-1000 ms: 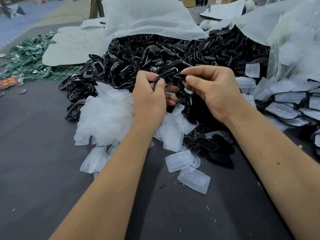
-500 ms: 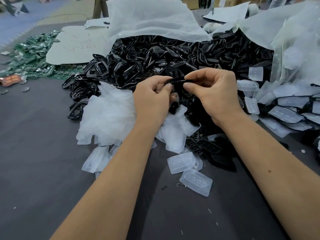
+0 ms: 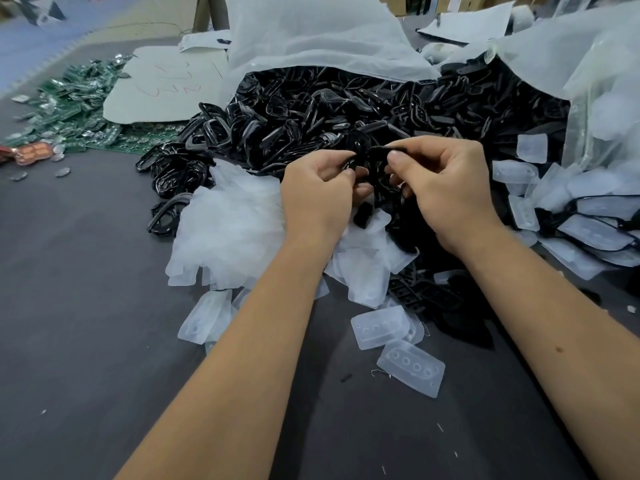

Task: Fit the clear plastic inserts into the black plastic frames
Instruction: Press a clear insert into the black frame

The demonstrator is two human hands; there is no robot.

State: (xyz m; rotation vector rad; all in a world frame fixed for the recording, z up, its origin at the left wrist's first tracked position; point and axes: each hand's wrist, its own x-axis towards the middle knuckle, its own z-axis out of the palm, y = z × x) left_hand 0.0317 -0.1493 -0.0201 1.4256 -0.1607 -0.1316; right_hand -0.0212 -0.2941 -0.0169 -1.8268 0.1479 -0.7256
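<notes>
Both hands' curled fingers [image 3: 398,157] on one black frame [image 3: 375,168].

You are at an assembly table [image 3: 86,323] in a small workshop: a heap of glossy black plastic frames [image 3: 329,109] spills from a white sack [image 3: 311,36] beyond your hands, loose clear plastic inserts [image 3: 228,226] lie beneath them, and green circuit boards [image 3: 79,98] are piled far to their left.

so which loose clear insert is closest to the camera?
The clear insert with four round holes showing, alone on the dark table, just nearer than the three-hole insert; the others lie farther back.
</notes>
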